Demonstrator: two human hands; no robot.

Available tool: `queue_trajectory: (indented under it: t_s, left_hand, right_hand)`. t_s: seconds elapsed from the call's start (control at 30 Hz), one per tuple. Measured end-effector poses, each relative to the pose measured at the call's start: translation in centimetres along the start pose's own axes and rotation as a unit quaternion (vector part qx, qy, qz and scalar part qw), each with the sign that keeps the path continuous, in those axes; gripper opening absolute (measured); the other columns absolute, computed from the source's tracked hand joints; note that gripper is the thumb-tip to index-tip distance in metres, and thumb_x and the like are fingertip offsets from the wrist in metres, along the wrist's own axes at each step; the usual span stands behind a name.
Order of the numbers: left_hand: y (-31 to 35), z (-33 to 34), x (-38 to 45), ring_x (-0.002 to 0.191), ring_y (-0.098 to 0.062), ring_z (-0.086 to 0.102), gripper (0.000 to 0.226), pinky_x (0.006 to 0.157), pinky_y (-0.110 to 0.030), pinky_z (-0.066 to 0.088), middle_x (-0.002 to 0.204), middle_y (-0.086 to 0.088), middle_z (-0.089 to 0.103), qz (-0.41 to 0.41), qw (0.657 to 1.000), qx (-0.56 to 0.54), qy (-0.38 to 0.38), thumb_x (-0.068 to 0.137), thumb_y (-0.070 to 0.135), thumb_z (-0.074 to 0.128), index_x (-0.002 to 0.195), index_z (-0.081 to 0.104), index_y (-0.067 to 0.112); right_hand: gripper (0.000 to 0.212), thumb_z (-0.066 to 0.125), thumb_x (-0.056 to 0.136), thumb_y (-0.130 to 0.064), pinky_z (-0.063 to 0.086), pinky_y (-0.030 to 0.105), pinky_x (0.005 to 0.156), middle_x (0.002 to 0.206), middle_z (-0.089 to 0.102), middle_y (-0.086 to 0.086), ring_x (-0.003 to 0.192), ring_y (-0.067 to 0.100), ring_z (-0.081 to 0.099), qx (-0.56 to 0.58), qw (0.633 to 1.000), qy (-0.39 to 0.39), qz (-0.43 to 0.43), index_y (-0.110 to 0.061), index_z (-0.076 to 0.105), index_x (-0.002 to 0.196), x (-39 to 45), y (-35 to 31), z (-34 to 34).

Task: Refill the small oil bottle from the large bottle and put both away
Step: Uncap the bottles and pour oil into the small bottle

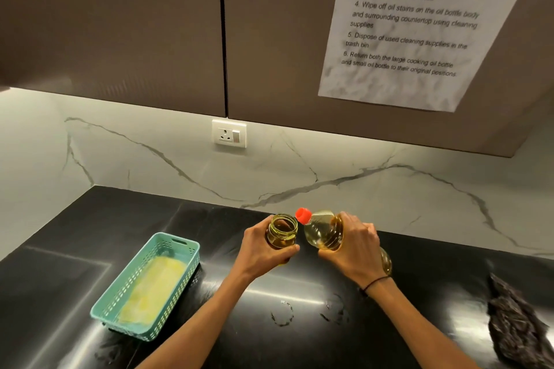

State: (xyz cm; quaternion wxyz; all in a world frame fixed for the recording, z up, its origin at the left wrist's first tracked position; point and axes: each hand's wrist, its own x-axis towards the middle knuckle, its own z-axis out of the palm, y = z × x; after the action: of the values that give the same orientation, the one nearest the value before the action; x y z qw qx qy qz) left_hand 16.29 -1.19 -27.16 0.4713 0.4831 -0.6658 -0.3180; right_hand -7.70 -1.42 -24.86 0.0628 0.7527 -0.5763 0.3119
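The small oil bottle (281,232) is a clear glass jar with an open mouth and some amber oil inside. My left hand (263,252) grips it from the left, above the black counter. The large bottle (322,234) holds pale yellow oil and has a red cap (302,215) on its neck. My right hand (353,246) holds it tilted to the left, with the capped neck just beside the jar's rim. The large bottle's lower end (386,262) shows behind my right wrist.
A teal plastic basket (177,247) with a yellow cloth inside lies on the counter at the left. A dark crumpled cloth (515,326) lies at the right edge. Oily ring marks (281,314) show on the counter near me. A wall socket (229,133) and a printed instruction sheet (413,27) are behind.
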Motion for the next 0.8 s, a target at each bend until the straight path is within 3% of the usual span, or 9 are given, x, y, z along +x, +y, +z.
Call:
queue_trajectory:
  t_s: [0.17, 0.37, 0.53, 0.8]
  left_hand:
    - [-0.2, 0.2, 1.2, 0.100, -0.001, 0.071, 0.063, 0.087, -0.016, 0.058, 0.106, 0.012, 0.074, 0.014, 1.000, 0.004, -0.017, 0.071, 0.042, 0.094, 0.124, 0.068, 0.022]
    - [-0.3, 0.5, 2.0, 0.100, 0.002, 0.070, 0.058, 0.089, -0.017, 0.059, 0.104, 0.017, 0.071, 0.019, 0.999, 0.003, -0.041, 0.073, 0.044, 0.093, 0.121, 0.064, 0.033]
    - [-0.4, 0.7, 2.5, 0.099, 0.003, 0.070, 0.058, 0.087, -0.015, 0.058, 0.104, 0.020, 0.071, 0.023, 0.999, 0.000, -0.038, 0.072, 0.048, 0.092, 0.120, 0.063, 0.037]
    - [-0.7, 0.9, 2.8, 0.100, 0.001, 0.070, 0.060, 0.089, -0.015, 0.058, 0.104, 0.019, 0.069, 0.024, 0.999, 0.004, -0.040, 0.073, 0.049, 0.091, 0.122, 0.061, 0.035]
  right_hand:
    - [0.067, 0.086, 0.059, -0.061, 0.052, 0.042, 0.076, 0.089, 0.068, 0.000, 0.077, 0.019, 0.065, -0.089, 0.996, 0.003, -0.032, -0.018, 0.060, 0.103, 1.2, 0.6, -1.1]
    - [0.071, 0.086, 0.058, -0.070, 0.048, 0.039, 0.073, 0.086, 0.068, -0.001, 0.073, 0.019, 0.064, -0.172, 0.982, 0.009, -0.075, -0.018, 0.061, 0.100, 2.5, 0.6, -2.3]
    - [0.073, 0.084, 0.056, -0.074, 0.040, 0.035, 0.072, 0.086, 0.067, -0.003, 0.072, 0.017, 0.062, -0.218, 0.971, 0.000, -0.093, -0.020, 0.060, 0.099, 3.5, 0.4, -3.1]
    - [0.080, 0.086, 0.053, -0.075, 0.039, 0.038, 0.075, 0.091, 0.067, -0.002, 0.080, 0.021, 0.063, -0.264, 0.959, -0.038, -0.094, -0.020, 0.058, 0.103, 4.1, 0.4, -3.6]
